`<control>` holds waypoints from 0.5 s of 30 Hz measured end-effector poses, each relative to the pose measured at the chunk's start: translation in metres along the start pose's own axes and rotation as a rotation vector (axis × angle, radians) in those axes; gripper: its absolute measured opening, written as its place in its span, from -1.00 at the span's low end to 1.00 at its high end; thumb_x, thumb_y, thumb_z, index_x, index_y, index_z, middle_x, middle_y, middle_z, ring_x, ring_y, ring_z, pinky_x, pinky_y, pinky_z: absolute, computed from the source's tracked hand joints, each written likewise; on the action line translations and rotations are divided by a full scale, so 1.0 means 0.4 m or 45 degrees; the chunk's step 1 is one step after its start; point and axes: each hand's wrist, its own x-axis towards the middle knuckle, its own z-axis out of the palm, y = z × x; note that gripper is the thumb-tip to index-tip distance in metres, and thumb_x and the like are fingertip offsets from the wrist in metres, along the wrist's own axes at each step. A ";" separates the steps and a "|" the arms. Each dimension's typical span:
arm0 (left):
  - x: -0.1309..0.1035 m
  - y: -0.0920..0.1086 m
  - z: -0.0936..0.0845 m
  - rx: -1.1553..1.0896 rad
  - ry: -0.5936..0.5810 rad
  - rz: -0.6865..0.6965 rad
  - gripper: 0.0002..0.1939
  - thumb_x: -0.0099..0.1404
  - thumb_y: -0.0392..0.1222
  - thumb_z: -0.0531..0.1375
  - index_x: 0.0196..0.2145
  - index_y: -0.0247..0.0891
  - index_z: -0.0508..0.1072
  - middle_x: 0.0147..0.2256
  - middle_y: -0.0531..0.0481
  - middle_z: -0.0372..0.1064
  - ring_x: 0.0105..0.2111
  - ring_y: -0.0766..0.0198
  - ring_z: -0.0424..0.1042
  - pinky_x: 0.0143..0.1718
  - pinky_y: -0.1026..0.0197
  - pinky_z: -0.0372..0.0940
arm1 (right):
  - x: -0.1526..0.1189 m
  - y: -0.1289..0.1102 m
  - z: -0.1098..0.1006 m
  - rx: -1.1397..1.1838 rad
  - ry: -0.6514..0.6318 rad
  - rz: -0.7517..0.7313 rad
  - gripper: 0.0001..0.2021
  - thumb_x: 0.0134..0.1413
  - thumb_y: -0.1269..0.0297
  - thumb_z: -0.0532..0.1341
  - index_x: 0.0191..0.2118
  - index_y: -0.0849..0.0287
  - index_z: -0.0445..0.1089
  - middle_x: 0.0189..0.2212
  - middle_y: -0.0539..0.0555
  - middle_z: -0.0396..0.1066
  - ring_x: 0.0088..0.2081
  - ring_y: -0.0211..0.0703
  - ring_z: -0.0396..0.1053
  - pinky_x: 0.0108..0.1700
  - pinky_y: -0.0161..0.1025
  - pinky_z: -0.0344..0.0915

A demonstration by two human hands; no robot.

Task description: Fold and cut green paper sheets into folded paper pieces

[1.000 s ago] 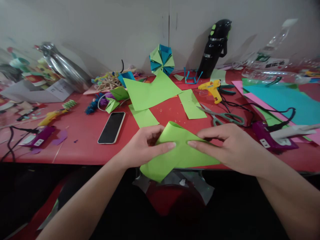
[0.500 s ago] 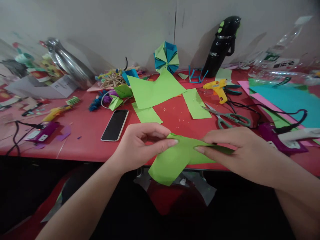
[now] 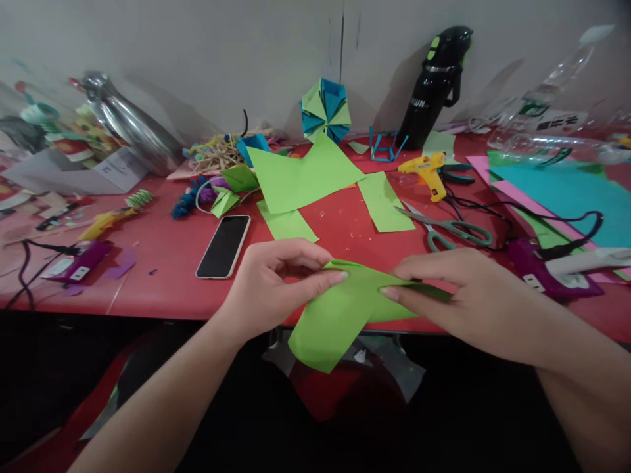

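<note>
A green sheet of paper (image 3: 335, 322) is held between my hands at the table's front edge, its lower flap hanging below the edge. My left hand (image 3: 276, 282) pinches its upper left part between thumb and fingers. On the right, my right hand (image 3: 458, 295) grips a folded part of the same paper, thumb on the near side. Behind them lie a large green paper piece (image 3: 300, 177) with a notch and two smaller green strips, one on the right (image 3: 387, 203) and one on the left (image 3: 286, 223). Scissors (image 3: 448, 230) rest beyond my right hand.
A phone (image 3: 223, 247) lies left of my left hand. The yellow glue gun (image 3: 426, 172) sits behind the scissors, its cable running right. At the back stand a black bottle (image 3: 431, 92) and a blue-green folded paper ball (image 3: 326, 110). Coloured sheets (image 3: 566, 190) lie on the right.
The lower flap of the green paper hangs slightly lower and further left. Both hands keep their hold; the whole view has shifted a little.
</note>
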 end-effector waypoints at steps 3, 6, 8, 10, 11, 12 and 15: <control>0.000 0.000 0.003 -0.004 0.008 -0.036 -0.83 0.07 -0.24 0.48 -0.41 -0.28 0.58 -0.47 0.05 0.54 -0.50 0.36 0.51 -0.49 0.41 0.45 | 0.000 -0.007 -0.005 0.011 -0.043 0.010 -0.69 0.31 0.05 0.17 -0.40 0.10 0.41 -0.51 -0.06 0.41 -0.48 -0.24 0.24 -0.41 -0.27 0.17; -0.001 -0.002 0.006 0.000 0.022 -0.074 -0.81 0.05 -0.20 0.49 -0.41 -0.28 0.58 -0.48 0.03 0.54 -0.50 0.33 0.52 -0.50 0.37 0.46 | 0.001 -0.012 -0.007 0.022 -0.053 0.014 -0.68 0.32 0.08 0.17 -0.44 0.11 0.39 -0.55 -0.06 0.36 -0.50 -0.25 0.21 -0.45 -0.27 0.14; -0.002 -0.004 0.007 0.001 0.028 -0.079 -0.80 0.05 -0.19 0.49 -0.40 -0.28 0.59 -0.48 0.02 0.55 -0.50 0.31 0.53 -0.49 0.36 0.47 | 0.002 -0.012 -0.007 0.026 -0.057 0.017 -0.68 0.32 0.09 0.16 -0.44 0.11 0.38 -0.56 -0.06 0.34 -0.51 -0.25 0.21 -0.46 -0.27 0.14; -0.001 -0.006 0.007 -0.005 0.029 -0.082 -0.80 0.05 -0.20 0.49 -0.39 -0.28 0.59 -0.48 0.02 0.55 -0.49 0.30 0.53 -0.48 0.36 0.47 | 0.003 -0.011 -0.006 0.028 -0.064 0.022 -0.68 0.32 0.09 0.16 -0.45 0.11 0.37 -0.56 -0.07 0.33 -0.51 -0.25 0.21 -0.46 -0.27 0.14; -0.001 -0.006 0.007 -0.010 0.027 -0.088 -0.80 0.05 -0.20 0.49 -0.39 -0.28 0.59 -0.48 0.02 0.55 -0.49 0.30 0.53 -0.48 0.35 0.47 | 0.004 -0.010 -0.006 0.031 -0.067 0.023 -0.68 0.32 0.09 0.16 -0.44 0.11 0.37 -0.56 -0.07 0.33 -0.51 -0.25 0.21 -0.46 -0.27 0.14; -0.001 -0.006 0.007 -0.017 0.024 -0.099 -0.80 0.04 -0.20 0.49 -0.39 -0.28 0.59 -0.48 0.02 0.55 -0.49 0.30 0.53 -0.48 0.35 0.47 | 0.004 -0.010 -0.005 0.035 -0.070 0.023 -0.69 0.32 0.10 0.16 -0.44 0.11 0.37 -0.56 -0.07 0.34 -0.50 -0.26 0.21 -0.45 -0.28 0.14; 0.001 -0.001 0.007 -0.057 0.005 -0.141 -0.79 0.04 -0.18 0.49 -0.40 -0.29 0.59 -0.48 0.00 0.55 -0.49 0.29 0.53 -0.47 0.33 0.47 | 0.006 -0.010 -0.004 0.042 -0.068 0.017 -0.70 0.32 0.10 0.17 -0.43 0.11 0.38 -0.55 -0.07 0.35 -0.49 -0.26 0.22 -0.44 -0.28 0.15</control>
